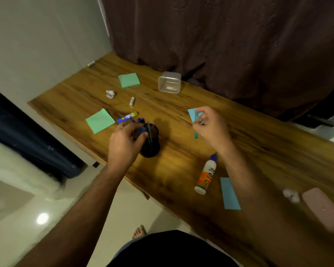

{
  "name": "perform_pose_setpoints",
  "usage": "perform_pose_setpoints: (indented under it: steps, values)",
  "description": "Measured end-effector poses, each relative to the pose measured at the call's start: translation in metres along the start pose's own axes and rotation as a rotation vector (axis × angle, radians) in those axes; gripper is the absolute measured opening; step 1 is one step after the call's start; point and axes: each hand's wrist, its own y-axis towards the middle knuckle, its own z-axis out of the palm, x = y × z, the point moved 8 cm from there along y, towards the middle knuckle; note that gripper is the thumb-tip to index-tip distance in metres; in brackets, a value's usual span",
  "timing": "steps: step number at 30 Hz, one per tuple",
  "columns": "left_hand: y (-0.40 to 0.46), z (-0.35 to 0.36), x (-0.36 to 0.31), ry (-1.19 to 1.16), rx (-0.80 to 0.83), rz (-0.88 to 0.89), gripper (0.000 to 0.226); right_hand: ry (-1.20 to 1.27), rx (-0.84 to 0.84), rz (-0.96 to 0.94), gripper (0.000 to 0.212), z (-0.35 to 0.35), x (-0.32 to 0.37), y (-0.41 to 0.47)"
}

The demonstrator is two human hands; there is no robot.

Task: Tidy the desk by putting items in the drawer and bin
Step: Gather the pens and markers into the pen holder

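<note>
On the wooden desk (181,116), green note pads lie at the far left (129,80) and near left (100,121), with a crumpled paper (110,94), a small tube (132,101) and a glue stick (127,117) between them. A glue bottle (205,175) and blue paper (229,193) lie near the right forearm. The desk's left edge drops to floor. The clear tub (169,84) at the far side holds something pale. The left hand (123,140) has its fingers curled on a blue item at the dark pen cup (150,140); the right hand (210,126) pinches blue paper slips (192,114).

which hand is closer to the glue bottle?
Right. The right hand is just beyond the glue bottle, its forearm passing right beside the cap. The left hand is well off to the left, at the dark pen holder.
</note>
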Motion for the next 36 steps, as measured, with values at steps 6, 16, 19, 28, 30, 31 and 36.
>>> perform_pose_setpoints:
  steps: [6,16,19,28,30,31,36]
  values:
    - [0.006,0.006,0.028,0.113,0.088,0.010,0.034,0.163,0.037,-0.139,0.033,0.073,0.071,0.002]
    - [0.010,0.026,0.041,0.276,0.146,0.035,0.039,-0.204,0.063,-0.090,0.035,0.118,0.078,-0.002]
    - [0.012,0.026,0.044,0.235,0.149,0.049,0.039,-0.321,0.059,-0.087,0.034,0.121,0.076,-0.002]
    - [0.013,0.017,0.056,0.078,0.143,0.024,0.033,-0.538,0.098,-0.052,0.023,0.136,0.064,-0.006]
    - [0.014,0.018,0.060,0.057,0.156,0.024,0.034,-0.566,0.105,-0.061,0.026,0.139,0.062,-0.007]
    - [0.014,0.019,0.063,0.044,0.162,0.022,0.035,-0.562,0.110,-0.056,0.029,0.141,0.061,-0.007]
    - [0.016,0.019,0.074,-0.069,0.174,-0.017,0.035,-0.456,0.073,0.006,0.031,0.137,0.058,-0.007]
